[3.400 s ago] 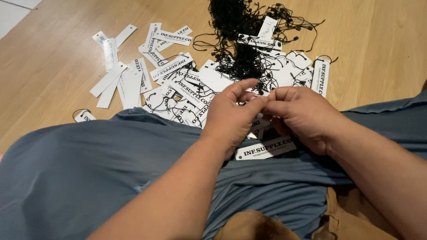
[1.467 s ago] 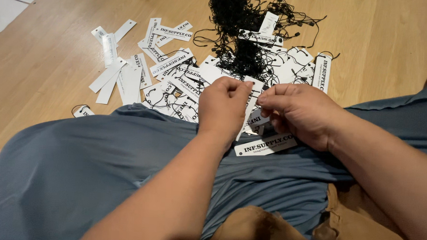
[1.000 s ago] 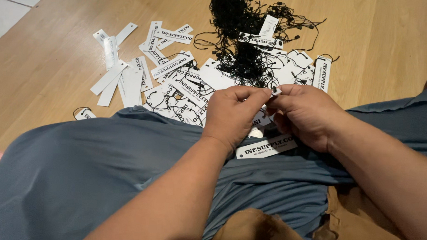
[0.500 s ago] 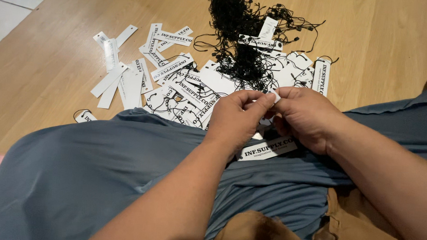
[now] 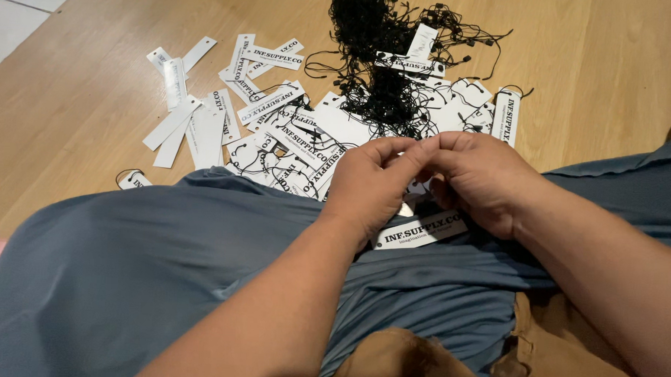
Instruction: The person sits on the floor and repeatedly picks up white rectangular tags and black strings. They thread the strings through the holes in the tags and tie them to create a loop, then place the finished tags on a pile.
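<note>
We see both hands meet over the lap. The left hand (image 5: 369,182) is curled, thumb and fingers pinched together at the tips, touching the fingertips of the right hand (image 5: 477,178), which is curled the same way. Whatever sits in the pinch is too small to make out — probably a bit of string, we cannot tell.

Right under the hands a white paper tag (image 5: 421,229) with black print lies flat on the blue-grey cloth (image 5: 162,264) that covers the lap; its near end is tucked beneath the left hand. A brown garment (image 5: 553,352) shows below the cloth, at the bottom edge.

Beyond the cloth, on the wooden floor (image 5: 79,90), a loose pile of tags (image 5: 278,127) spreads out, many overlapping, some with black loops already through them. A few plain white strips (image 5: 176,120) lie at the left side of that pile — one single looped tag (image 5: 131,179) sits apart, just beside the cloth edge. Further up, a tangle of black strings (image 5: 377,56) rests on top of several tags. Another tag (image 5: 505,116) stands alone at the right of the heap. Pale tile (image 5: 14,14) shows top left.
</note>
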